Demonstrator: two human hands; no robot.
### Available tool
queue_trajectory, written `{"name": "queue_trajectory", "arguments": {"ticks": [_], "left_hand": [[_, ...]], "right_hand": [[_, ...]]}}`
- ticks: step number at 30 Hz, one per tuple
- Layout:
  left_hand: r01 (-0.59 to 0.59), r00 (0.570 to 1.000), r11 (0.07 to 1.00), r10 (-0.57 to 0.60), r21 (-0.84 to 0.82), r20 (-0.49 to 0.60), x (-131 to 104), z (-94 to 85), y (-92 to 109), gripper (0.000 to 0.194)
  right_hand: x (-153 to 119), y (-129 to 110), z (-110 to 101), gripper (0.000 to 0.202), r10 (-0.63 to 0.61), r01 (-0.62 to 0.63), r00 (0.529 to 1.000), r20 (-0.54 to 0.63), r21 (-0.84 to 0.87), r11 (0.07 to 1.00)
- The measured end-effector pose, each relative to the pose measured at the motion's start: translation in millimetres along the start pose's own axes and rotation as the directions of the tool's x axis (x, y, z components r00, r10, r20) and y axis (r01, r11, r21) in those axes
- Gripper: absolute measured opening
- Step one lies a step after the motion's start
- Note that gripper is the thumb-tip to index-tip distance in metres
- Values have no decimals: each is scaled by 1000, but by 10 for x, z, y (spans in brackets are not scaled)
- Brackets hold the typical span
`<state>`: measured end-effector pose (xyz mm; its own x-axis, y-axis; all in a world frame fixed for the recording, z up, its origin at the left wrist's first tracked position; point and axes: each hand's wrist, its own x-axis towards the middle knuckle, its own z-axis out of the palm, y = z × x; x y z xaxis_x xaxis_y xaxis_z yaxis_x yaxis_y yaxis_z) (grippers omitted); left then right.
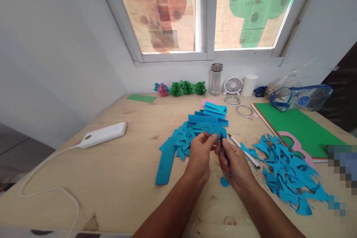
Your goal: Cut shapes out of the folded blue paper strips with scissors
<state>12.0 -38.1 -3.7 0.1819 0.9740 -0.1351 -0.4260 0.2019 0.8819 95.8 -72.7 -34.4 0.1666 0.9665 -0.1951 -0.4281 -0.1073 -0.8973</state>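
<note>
My left hand (201, 152) is closed, thumb and fingers pinching a blue paper piece (220, 131) with a rounded edge. Close beside it, my right hand (235, 163) is wrapped around black scissors (224, 151), which my fingers partly hide; their upper end meets the paper. Behind and left of my hands lie cut curved blue pieces (182, 139) and a long folded blue strip (166, 163). More folded blue strips (214, 109) are stacked farther back. A small blue scrap (224, 181) lies below my right hand, and a white pen (245, 151) is just to its right.
Blue offcuts (287, 174) are heaped at right, near a pink paper shape (299, 147) and green sheets (301, 126). Along the back stand paper ornaments (186, 88), a glass bottle (216, 80), a small fan (233, 86) and tape rolls (244, 111). A corded white power bank (104, 134) lies left.
</note>
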Motion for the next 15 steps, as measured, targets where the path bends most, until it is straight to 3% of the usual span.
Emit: {"name": "queue_trajectory", "arguments": {"ticks": [5,15], "left_hand": [[-20,992,997,10,73,128,58,-58,64,20],[-54,993,974,30,220,114,54,-175,140,19]], "right_hand": [[18,6,-1,47,10,-10,1000,7,-6,1000],[-14,-24,14,46,57,-55,997,57,-37,998]]}}
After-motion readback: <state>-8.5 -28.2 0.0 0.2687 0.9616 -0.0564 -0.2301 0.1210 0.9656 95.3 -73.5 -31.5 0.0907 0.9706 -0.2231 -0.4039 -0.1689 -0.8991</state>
